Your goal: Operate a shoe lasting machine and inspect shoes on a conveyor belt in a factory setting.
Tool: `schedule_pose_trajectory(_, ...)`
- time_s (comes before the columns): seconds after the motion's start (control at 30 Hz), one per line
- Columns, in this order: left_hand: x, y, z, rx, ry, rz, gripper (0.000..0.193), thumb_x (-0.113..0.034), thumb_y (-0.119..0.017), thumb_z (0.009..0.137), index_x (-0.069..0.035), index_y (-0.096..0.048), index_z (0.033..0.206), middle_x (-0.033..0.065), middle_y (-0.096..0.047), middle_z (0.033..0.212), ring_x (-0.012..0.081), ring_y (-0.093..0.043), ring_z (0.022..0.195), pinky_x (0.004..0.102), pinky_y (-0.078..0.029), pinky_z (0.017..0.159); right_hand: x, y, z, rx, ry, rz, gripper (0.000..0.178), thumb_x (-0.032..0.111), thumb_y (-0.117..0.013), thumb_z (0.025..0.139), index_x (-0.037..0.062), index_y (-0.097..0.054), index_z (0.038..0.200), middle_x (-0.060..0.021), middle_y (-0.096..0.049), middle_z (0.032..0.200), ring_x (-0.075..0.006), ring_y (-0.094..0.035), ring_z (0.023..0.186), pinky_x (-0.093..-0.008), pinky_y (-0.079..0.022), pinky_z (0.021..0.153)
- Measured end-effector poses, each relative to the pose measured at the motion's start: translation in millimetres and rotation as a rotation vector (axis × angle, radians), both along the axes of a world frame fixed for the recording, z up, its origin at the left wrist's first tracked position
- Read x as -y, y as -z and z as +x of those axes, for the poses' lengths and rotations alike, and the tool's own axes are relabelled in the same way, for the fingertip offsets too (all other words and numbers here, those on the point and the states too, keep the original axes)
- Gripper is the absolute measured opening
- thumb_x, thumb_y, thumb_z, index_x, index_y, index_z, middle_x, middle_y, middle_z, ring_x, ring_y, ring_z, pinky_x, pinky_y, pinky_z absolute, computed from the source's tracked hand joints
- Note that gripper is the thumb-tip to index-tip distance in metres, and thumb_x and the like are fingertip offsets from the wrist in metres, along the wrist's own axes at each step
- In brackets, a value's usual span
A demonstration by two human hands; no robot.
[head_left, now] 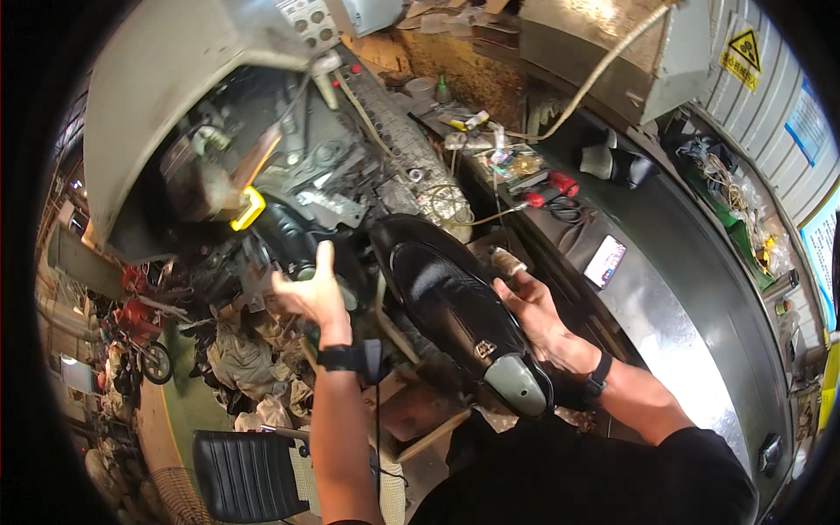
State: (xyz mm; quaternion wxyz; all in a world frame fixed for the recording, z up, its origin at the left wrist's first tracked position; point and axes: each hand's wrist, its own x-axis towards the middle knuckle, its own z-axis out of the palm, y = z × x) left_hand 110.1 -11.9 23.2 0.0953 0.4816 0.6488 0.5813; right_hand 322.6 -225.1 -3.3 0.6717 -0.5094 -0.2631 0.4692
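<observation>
A glossy black leather shoe [437,284] lies aslant in front of me, toe pointing up and to the left. At its near end shows a smooth grey-green piece [516,385] with a small hole, like the top of a shoe last. My right hand [547,328] grips the shoe's right side, thumb against the edge; its underside is hidden. Beside those fingers is a small pale cylindrical thing [507,261]. My left hand [315,299], fingers spread and partly blurred, is empty, left of the shoe. Just beyond it sits another dark, shiny shoe-like form [293,234] by the machine.
A large grey-hooded machine [166,96] with a yellow-lit part [248,210] stands at left. On the right are a metal ledge with a phone [605,261], a red-handled tool [553,188] and a conveyor belt [691,236] carrying dark footwear [619,164]. A black chair [249,472] stands lower left.
</observation>
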Motion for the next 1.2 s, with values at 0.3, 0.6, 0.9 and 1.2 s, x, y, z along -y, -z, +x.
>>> schedule_pose_trajectory(0.3, 28, 32, -141, 0.167, 0.805, -0.268, 0.075, -0.008, -0.086, 0.072, 0.007, -0.05, 0.136, 0.0073, -0.068, 0.107, 0.0137, -0.063, 0.092, 0.0296, -0.051, 0.087, -81, -21, -87, -0.194, -0.029, -0.021, 0.055, 0.019, -0.064, 0.099, 0.0013, -0.04, 0.146, -0.0073, -0.068, 0.1, -0.0094, -0.061, 0.077, -0.024, -0.05, 0.066)
schedule_pose_trajectory(0.6, 7, 46, -168, 1.018, 0.973, -0.468, 0.048, -0.031, -0.052, 0.102, 0.0, -0.049, 0.139, 0.0105, -0.057, 0.135, 0.0225, -0.055, 0.123, 0.0392, -0.039, 0.109, -164, 10, -152, -0.551, -0.123, -0.073, 0.034, 0.009, -0.067, 0.094, 0.0108, -0.055, 0.126, -0.006, -0.065, 0.097, -0.0149, -0.065, 0.079, -0.031, -0.055, 0.065)
schedule_pose_trajectory(0.9, -33, 25, -130, 0.952, 0.762, -0.137, 0.042, -0.026, -0.05, 0.102, -0.003, -0.052, 0.137, 0.0105, -0.059, 0.134, 0.0257, -0.056, 0.121, 0.0409, -0.04, 0.108, -203, 3, -178, -0.344, -0.099, -0.177, 0.017, 0.01, -0.059, 0.098, 0.0067, -0.056, 0.114, -0.0048, -0.063, 0.092, -0.0109, -0.062, 0.077, -0.026, -0.052, 0.059)
schedule_pose_trajectory(1.2, -26, 36, -125, 1.427, 0.73, -0.534, 0.04, -0.031, -0.042, 0.103, -0.003, -0.063, 0.122, 0.0102, -0.067, 0.12, 0.0261, -0.061, 0.111, 0.0401, -0.045, 0.102, -225, 15, -180, -0.417, -0.051, -0.169, 0.021, 0.009, -0.059, 0.099, 0.0029, -0.057, 0.118, -0.0037, -0.063, 0.09, -0.01, -0.059, 0.073, -0.0274, -0.052, 0.063)
